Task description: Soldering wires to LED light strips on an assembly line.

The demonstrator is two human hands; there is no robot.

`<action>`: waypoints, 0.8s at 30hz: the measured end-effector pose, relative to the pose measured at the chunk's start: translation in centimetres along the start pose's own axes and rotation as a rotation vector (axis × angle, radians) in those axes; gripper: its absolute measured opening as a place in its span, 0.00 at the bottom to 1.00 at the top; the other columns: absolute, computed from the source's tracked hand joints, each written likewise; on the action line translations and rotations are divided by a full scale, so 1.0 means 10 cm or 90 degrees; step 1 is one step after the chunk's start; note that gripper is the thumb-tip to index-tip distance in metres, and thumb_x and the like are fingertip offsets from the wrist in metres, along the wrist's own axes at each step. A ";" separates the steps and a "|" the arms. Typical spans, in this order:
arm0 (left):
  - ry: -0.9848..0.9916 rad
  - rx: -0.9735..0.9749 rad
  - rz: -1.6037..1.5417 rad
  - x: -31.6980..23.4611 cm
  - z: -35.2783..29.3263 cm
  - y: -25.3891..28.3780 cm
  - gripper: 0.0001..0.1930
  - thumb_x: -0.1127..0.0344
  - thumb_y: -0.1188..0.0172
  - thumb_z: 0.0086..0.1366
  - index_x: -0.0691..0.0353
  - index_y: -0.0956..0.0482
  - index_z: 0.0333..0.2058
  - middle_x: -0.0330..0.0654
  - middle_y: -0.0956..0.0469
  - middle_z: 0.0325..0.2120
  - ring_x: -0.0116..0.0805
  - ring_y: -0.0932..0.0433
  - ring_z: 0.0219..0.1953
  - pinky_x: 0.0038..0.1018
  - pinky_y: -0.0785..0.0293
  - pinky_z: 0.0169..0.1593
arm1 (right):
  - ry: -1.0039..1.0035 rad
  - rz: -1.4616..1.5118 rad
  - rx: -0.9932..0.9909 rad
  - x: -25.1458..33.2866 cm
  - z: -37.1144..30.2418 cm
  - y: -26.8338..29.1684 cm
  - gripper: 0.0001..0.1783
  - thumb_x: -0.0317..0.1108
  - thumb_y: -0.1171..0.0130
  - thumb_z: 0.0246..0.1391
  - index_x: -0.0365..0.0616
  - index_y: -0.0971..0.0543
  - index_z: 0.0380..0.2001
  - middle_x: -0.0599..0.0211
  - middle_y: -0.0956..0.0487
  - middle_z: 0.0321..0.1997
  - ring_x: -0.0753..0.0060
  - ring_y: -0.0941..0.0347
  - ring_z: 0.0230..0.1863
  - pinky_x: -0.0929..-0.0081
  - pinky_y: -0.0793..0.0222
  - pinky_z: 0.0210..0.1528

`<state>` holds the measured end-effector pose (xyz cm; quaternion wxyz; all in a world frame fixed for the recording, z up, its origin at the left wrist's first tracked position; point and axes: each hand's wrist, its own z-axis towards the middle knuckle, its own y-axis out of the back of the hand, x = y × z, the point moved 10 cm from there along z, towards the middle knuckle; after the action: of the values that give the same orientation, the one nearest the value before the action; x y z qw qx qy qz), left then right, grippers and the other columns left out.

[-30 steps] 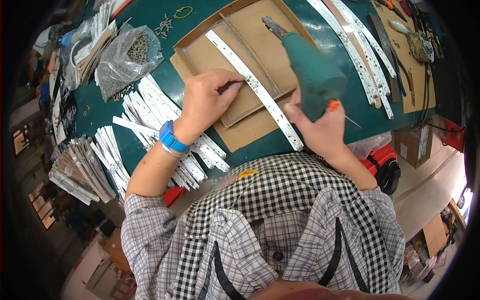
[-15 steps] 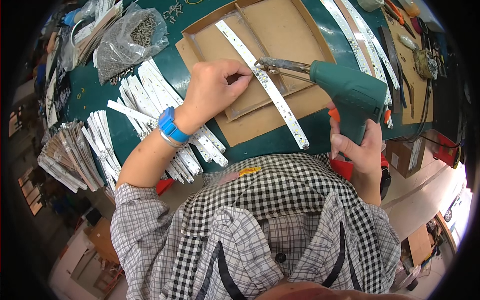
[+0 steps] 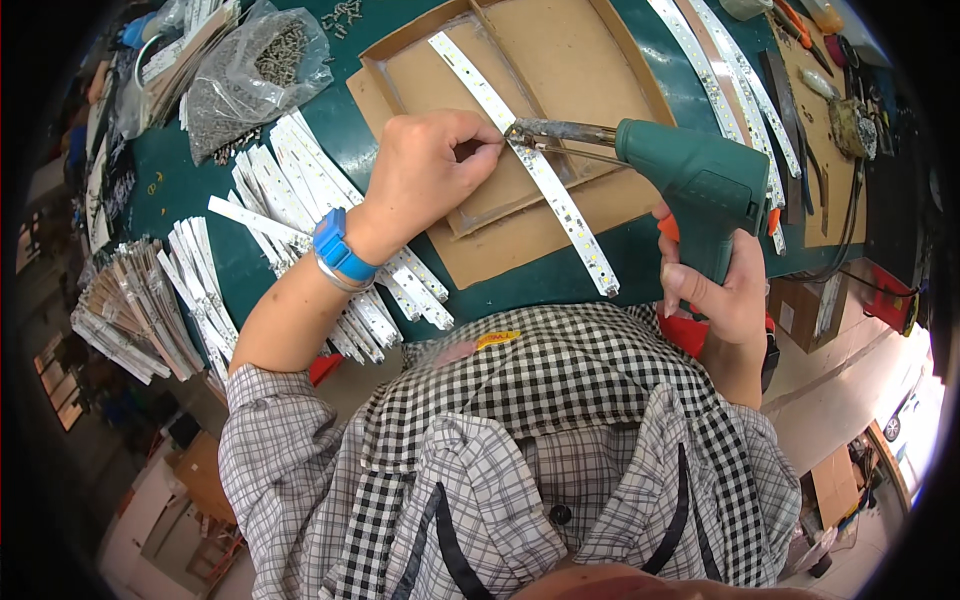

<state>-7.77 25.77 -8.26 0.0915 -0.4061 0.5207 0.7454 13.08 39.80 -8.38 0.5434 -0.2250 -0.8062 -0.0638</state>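
Left hand: at 12 o'clock, palm down, fingertips pinched together.
Left forearm: bare, from 8 o'clock.
Right hand: at 3 o'clock, fingers curled in a grip.

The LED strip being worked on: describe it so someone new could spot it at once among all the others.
Start at the shallow cardboard tray on the green table. One long white LED strip lies diagonally across it, its near end overhanging toward the person. Unlike the strips piled at left, it lies alone, pinned by the left hand, with the green soldering gun in the right hand tipped onto it.
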 end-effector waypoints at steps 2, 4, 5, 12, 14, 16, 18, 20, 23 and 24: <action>0.001 -0.001 -0.003 0.01 0.00 -0.01 0.04 0.73 0.32 0.56 0.65 0.14 0.32 0.43 0.14 0.27 0.29 0.14 0.28 0.22 0.20 0.34 | 0.004 0.006 0.001 0.00 0.00 -0.01 0.26 0.23 0.32 0.47 0.28 0.27 0.51 0.60 0.23 0.33 0.79 0.28 0.24 0.83 0.30 0.22; 0.003 -0.001 -0.005 0.01 0.00 -0.01 0.04 0.73 0.32 0.56 0.65 0.14 0.31 0.43 0.14 0.28 0.29 0.14 0.28 0.22 0.20 0.34 | 0.008 0.009 0.006 0.00 0.00 -0.01 0.27 0.23 0.32 0.46 0.28 0.27 0.51 0.60 0.23 0.33 0.79 0.28 0.23 0.82 0.29 0.21; 0.003 -0.001 -0.006 0.01 0.00 -0.01 0.04 0.73 0.32 0.56 0.66 0.14 0.32 0.43 0.14 0.28 0.29 0.14 0.29 0.22 0.20 0.34 | 0.010 0.010 0.010 0.00 0.00 0.00 0.28 0.23 0.32 0.46 0.28 0.27 0.51 0.61 0.23 0.33 0.79 0.28 0.23 0.82 0.29 0.21; 0.002 -0.007 -0.014 0.01 0.00 0.00 0.04 0.74 0.33 0.57 0.66 0.14 0.32 0.43 0.14 0.29 0.30 0.14 0.29 0.22 0.19 0.34 | 0.118 0.109 -0.014 0.17 0.00 0.12 0.35 0.26 0.32 0.44 0.23 0.33 0.55 0.46 0.25 0.47 0.75 0.28 0.21 0.79 0.27 0.19; 0.006 -0.004 -0.014 0.01 0.01 0.00 0.04 0.74 0.32 0.57 0.66 0.14 0.32 0.43 0.14 0.28 0.30 0.14 0.29 0.22 0.19 0.35 | 0.146 0.132 -0.033 0.22 -0.01 0.17 0.39 0.29 0.32 0.44 0.21 0.36 0.57 0.45 0.29 0.47 0.73 0.29 0.19 0.79 0.28 0.17; 0.010 0.004 -0.011 0.01 0.01 -0.01 0.05 0.74 0.32 0.57 0.66 0.14 0.33 0.43 0.14 0.29 0.30 0.14 0.30 0.22 0.19 0.35 | 0.172 0.125 -0.049 0.26 -0.02 0.22 0.43 0.33 0.32 0.45 0.20 0.40 0.59 0.56 0.29 0.36 0.75 0.30 0.18 0.81 0.30 0.16; 0.015 0.016 -0.005 0.01 0.00 0.00 0.07 0.74 0.32 0.57 0.65 0.14 0.36 0.43 0.14 0.29 0.29 0.14 0.31 0.22 0.19 0.36 | 0.195 0.120 -0.050 0.31 -0.03 0.27 0.46 0.35 0.33 0.46 0.19 0.43 0.61 0.61 0.30 0.31 0.75 0.30 0.17 0.82 0.31 0.16; 0.053 0.021 -0.063 0.05 0.00 0.02 0.12 0.74 0.31 0.57 0.64 0.16 0.41 0.43 0.14 0.31 0.30 0.14 0.32 0.22 0.19 0.37 | 0.225 0.119 -0.040 0.38 -0.07 0.34 0.46 0.36 0.33 0.47 0.19 0.44 0.62 0.61 0.30 0.31 0.75 0.31 0.17 0.83 0.31 0.17; 0.034 0.003 -0.026 -0.03 -0.02 0.18 0.20 0.74 0.30 0.55 0.62 0.19 0.48 0.43 0.14 0.33 0.30 0.14 0.34 0.22 0.19 0.39 | 0.297 0.133 -0.068 0.51 -0.18 0.58 0.42 0.29 0.35 0.47 0.17 0.41 0.61 0.58 0.29 0.34 0.73 0.29 0.23 0.81 0.29 0.21; 0.012 -0.007 0.007 -0.10 -0.02 0.26 0.22 0.74 0.30 0.55 0.61 0.20 0.50 0.43 0.15 0.34 0.31 0.14 0.34 0.22 0.19 0.40 | 0.325 0.125 -0.089 0.54 -0.22 0.67 0.41 0.27 0.36 0.48 0.18 0.41 0.61 0.58 0.29 0.35 0.72 0.28 0.25 0.80 0.28 0.23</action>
<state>-8.47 24.74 -5.71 0.0804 -0.4107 0.5195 0.7450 16.16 46.59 -3.58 0.7157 -0.3159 -0.6110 -0.1211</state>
